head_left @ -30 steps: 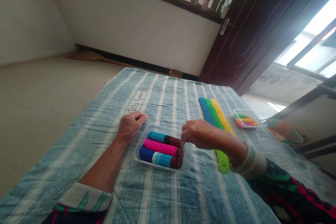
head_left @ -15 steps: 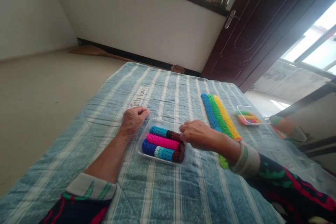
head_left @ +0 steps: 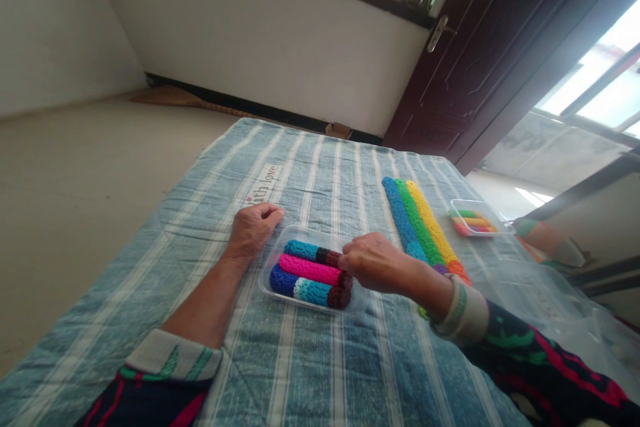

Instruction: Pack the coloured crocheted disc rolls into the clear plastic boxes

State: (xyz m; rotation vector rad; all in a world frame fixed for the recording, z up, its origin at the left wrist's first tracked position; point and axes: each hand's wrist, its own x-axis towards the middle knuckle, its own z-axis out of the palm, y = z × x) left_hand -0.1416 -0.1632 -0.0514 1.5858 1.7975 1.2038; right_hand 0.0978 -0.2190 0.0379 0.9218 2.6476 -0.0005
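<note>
A clear plastic tray (head_left: 267, 278) on the striped cloth holds three stacks of toothed discs lying side by side: teal with brown (head_left: 304, 251), pink (head_left: 309, 269), and dark blue with light blue and brown (head_left: 306, 289). My right hand (head_left: 373, 261) pinches the brown end of the teal stack at the tray's right side. My left hand (head_left: 254, 227) rests curled on the cloth, touching the tray's far left corner. Three long rods of discs, blue (head_left: 399, 217), green (head_left: 417, 223) and yellow (head_left: 434, 228), lie just right of my right hand.
A second small clear tray (head_left: 477, 220) with coloured pieces sits at the cloth's far right. Clear plastic sheeting (head_left: 550, 307) lies on the right side. The blue striped cloth (head_left: 325, 360) covers the surface, with bare floor to the left and a dark door behind.
My right hand has lowered onto the right end of the stacks in the tray and stayed there. The left hand has kept its place. The camera tilted slightly.
</note>
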